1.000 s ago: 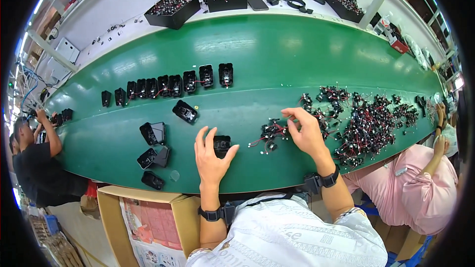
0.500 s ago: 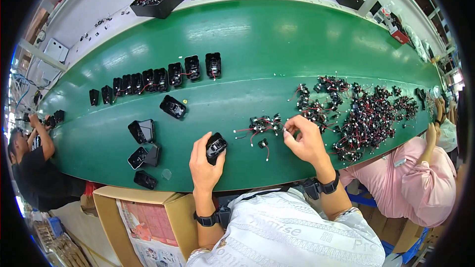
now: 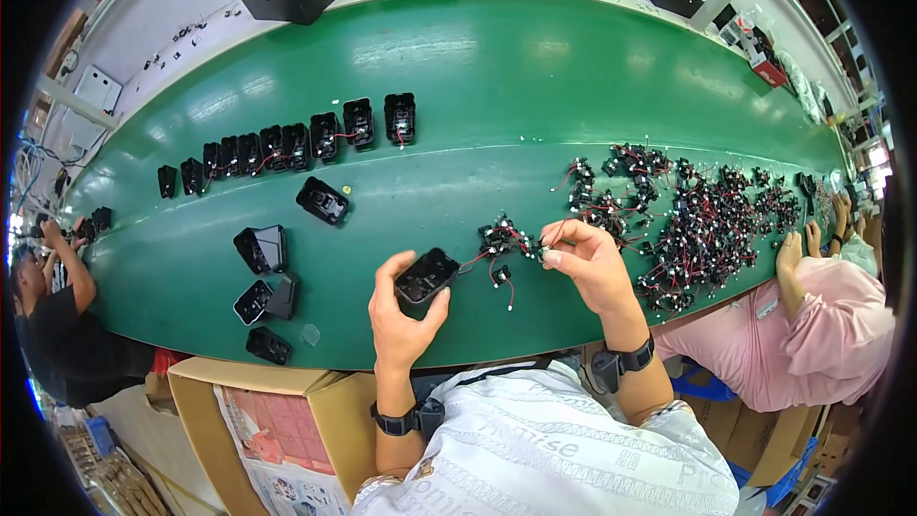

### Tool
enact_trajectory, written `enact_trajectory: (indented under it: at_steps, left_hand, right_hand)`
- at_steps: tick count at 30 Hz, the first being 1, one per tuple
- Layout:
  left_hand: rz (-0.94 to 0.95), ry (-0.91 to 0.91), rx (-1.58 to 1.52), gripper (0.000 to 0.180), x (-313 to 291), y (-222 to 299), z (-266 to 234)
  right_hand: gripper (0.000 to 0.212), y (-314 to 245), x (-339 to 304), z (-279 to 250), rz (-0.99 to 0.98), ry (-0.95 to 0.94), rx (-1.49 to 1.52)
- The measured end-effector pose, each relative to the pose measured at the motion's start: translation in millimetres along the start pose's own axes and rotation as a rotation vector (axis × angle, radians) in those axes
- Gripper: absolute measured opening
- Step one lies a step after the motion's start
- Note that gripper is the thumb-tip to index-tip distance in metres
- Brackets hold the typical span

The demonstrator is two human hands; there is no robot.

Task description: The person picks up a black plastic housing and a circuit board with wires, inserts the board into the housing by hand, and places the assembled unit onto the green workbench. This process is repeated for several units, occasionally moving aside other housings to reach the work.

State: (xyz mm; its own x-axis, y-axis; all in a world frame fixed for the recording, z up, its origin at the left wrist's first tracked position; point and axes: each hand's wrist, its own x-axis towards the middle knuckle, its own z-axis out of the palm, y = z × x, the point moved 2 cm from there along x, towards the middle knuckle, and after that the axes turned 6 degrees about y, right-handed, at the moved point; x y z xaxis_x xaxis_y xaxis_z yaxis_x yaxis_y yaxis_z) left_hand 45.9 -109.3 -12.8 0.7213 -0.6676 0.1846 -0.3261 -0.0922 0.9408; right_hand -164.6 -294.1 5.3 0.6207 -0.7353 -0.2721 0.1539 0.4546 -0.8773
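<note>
Seen through the head view from my remote post, the left hand (image 3: 405,323) has its grip closed around a black housing (image 3: 428,274), thumb on the near side and fingers on the far side, with the open face up and slightly tilted; I judge that this hold by the outer walls leaves the cavity unobstructed. The housing sits above the near part of the green table (image 3: 468,57), left of a small cluster of wired parts (image 3: 504,235); a wire reaches toward it, but I cannot tell whether they are joined. At the cluster's right edge, the right hand (image 3: 590,266) has thumb and forefinger drawn together; I cannot tell whether this grip pinches a part. The large heap of wired parts (image 3: 712,244) lies beyond on the right, presumably for that hand's easy reach. At upper left, a row of housings (image 3: 295,141) stands side by side, open faces up, an order that probably makes them easy to inspect. One loose housing (image 3: 322,201) lies slantwise between row and left hand.
</note>
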Motion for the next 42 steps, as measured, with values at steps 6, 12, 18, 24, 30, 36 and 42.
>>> enact_trajectory:
  at_steps: [6,12,18,24,30,36,42]
  left_hand:
    - [-0.063,-0.19,-0.47,0.056,0.2,11.5,2.2]
    - [-0.238,-0.442,-0.788,0.063,-2.6,23.5,6.6]
    - [-0.346,-0.526,-0.922,0.083,-2.8,25.1,12.7]
    - [-0.442,-0.495,-0.938,0.098,-0.2,21.5,15.3]
    - [-0.381,-0.573,-1.057,0.086,-2.3,15.0,16.2]
    - [-0.465,-0.603,-1.152,0.092,-7.8,7.4,15.9]
    - [-0.486,-0.612,-1.274,0.086,-11.2,4.7,19.6]
  right_hand:
    - [0.014,-9.6,-12.4,31.4,-0.141,-0.082,-0.139]
    - [0.012,-37.2,-26.7,68.3,-0.621,-0.106,-0.579]
    - [0.014,-41.1,-28.7,77.8,-0.69,-0.199,-0.593]
    - [0.014,-38.7,-24.8,87.4,-0.685,-0.246,-0.656]
    - [0.016,-26.1,-20.3,83.0,-0.481,-0.323,-0.431]
    - [0.019,-25.8,-21.6,87.5,-0.322,-0.232,-0.251]
    - [0.02,-33.0,-16.7,87.4,-0.67,-0.195,-0.648]
